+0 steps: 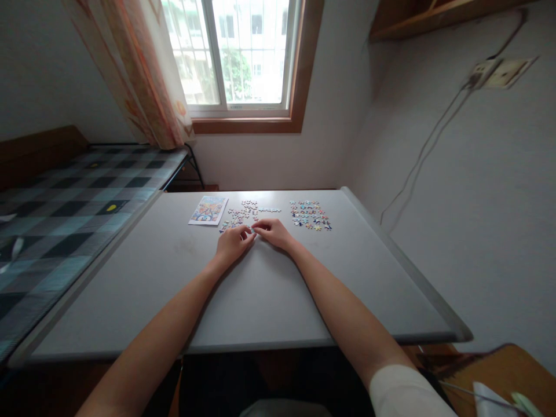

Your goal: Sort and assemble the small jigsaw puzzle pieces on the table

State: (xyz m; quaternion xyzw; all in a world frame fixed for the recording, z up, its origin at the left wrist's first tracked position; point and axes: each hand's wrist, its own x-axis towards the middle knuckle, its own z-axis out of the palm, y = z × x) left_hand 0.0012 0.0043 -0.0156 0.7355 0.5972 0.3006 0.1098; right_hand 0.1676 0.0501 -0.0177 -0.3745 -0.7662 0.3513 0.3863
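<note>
My left hand [235,241] and my right hand [272,230] meet over the middle of the white table [269,301], fingertips almost touching. Both are pinched around a small jigsaw puzzle piece [252,229], mostly hidden by the fingers. Just beyond them lies a loose, partly joined group of jigsaw pieces [243,214], some covered by my left hand. A short joined strip of pieces [270,209] extends to its right. Farther right, several rows of loose pieces [309,214] are spread out. The printed picture card [208,210] lies flat to the left of the pieces.
A bed with a checked cover [87,191] stands along the table's left side. Behind the table are a window [243,58] and a patterned curtain [134,69]. A cable [419,156] hangs from a wall socket [499,72] at right. A wooden stool [504,370] is at lower right.
</note>
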